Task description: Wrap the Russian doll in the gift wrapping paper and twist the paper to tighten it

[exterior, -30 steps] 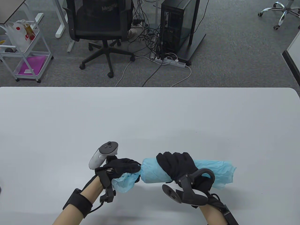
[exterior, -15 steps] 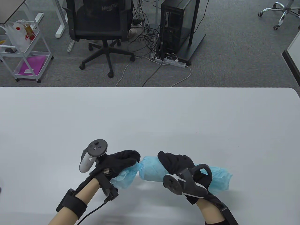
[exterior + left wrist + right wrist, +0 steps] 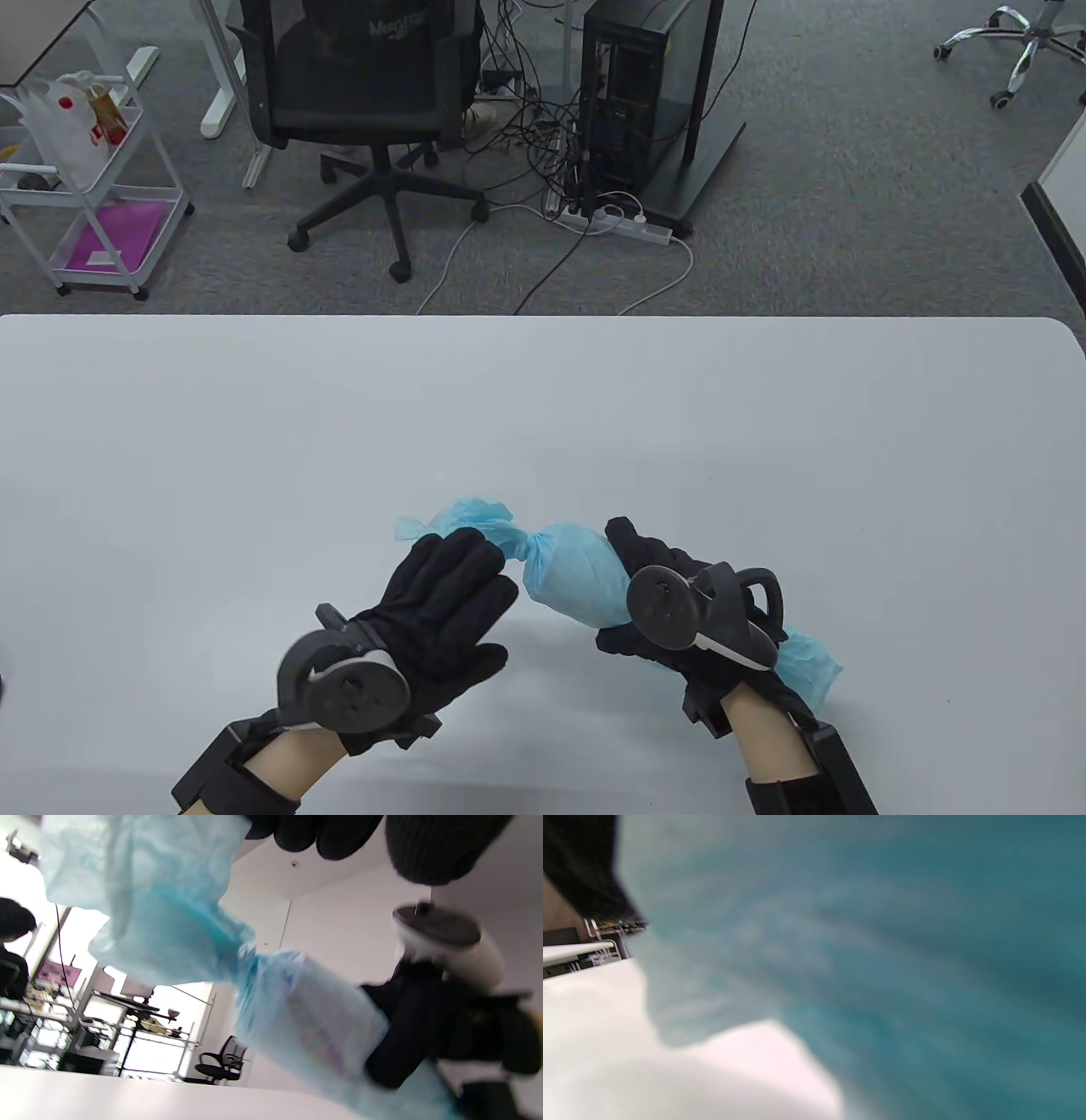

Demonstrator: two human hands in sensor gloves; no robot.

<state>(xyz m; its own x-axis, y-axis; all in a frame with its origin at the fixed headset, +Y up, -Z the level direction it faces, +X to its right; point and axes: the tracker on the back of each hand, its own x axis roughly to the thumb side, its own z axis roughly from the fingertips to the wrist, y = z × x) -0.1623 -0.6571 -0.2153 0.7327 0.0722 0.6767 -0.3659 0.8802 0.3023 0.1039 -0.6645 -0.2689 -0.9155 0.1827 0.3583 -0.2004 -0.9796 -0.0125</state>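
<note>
The Russian doll is hidden inside a light blue paper bundle (image 3: 573, 577) held just above the white table (image 3: 543, 407). My right hand (image 3: 645, 564) grips the bundle's right half, fingers curled over it. The paper's left end is twisted into a narrow neck with a flared tail (image 3: 462, 518). The right tail (image 3: 810, 666) sticks out loose behind my right wrist. My left hand (image 3: 471, 590) hovers palm down with straight fingers beside the neck and holds nothing. In the left wrist view the tail (image 3: 148, 899) hangs free below my fingertips (image 3: 339, 836). Blurred blue paper (image 3: 882, 963) fills the right wrist view.
Beyond the table's far edge (image 3: 543, 317) stand a black office chair (image 3: 365, 93), a computer tower (image 3: 645, 93) with cables, and a white cart (image 3: 93, 187) at the far left.
My left hand let go of the twisted left tail, turned palm down and opened. My right hand swung the bundle so its left end points away from me.
</note>
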